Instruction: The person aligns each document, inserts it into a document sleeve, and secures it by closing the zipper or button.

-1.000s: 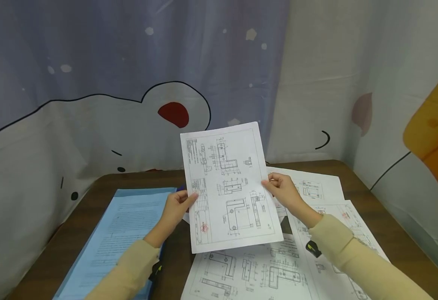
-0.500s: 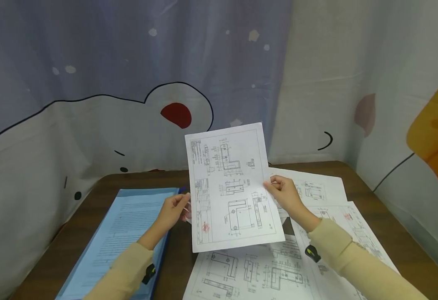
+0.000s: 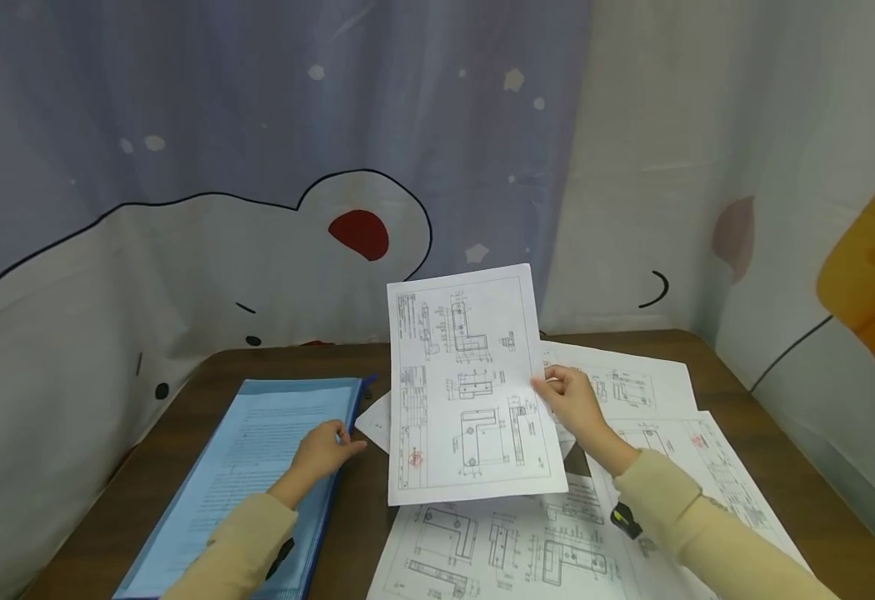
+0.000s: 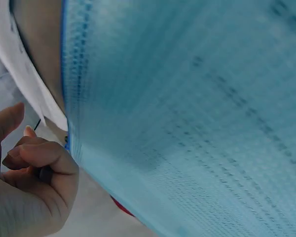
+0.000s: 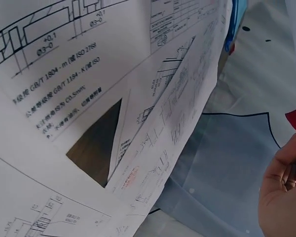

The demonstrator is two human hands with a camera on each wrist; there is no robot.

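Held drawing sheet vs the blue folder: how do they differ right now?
The drawing sheet is white with line drawings and a red stamp; the blue folder shows dense text through its tinted cover. The sheet is raised off the table, pinched at its edge by the right hand; the folder lies flat, with the left hand at its right edge. The folder looks larger. Both are flat, rectangular paperwork.

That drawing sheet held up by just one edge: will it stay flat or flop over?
Likely floppy. The sheet is one thin printed page, pinched only at its right edge by the right hand; the left hand is off it, by the blue folder. It probably weighs almost nothing. The wrist view shows its surface bowing, so it may sag or curl if tilted.
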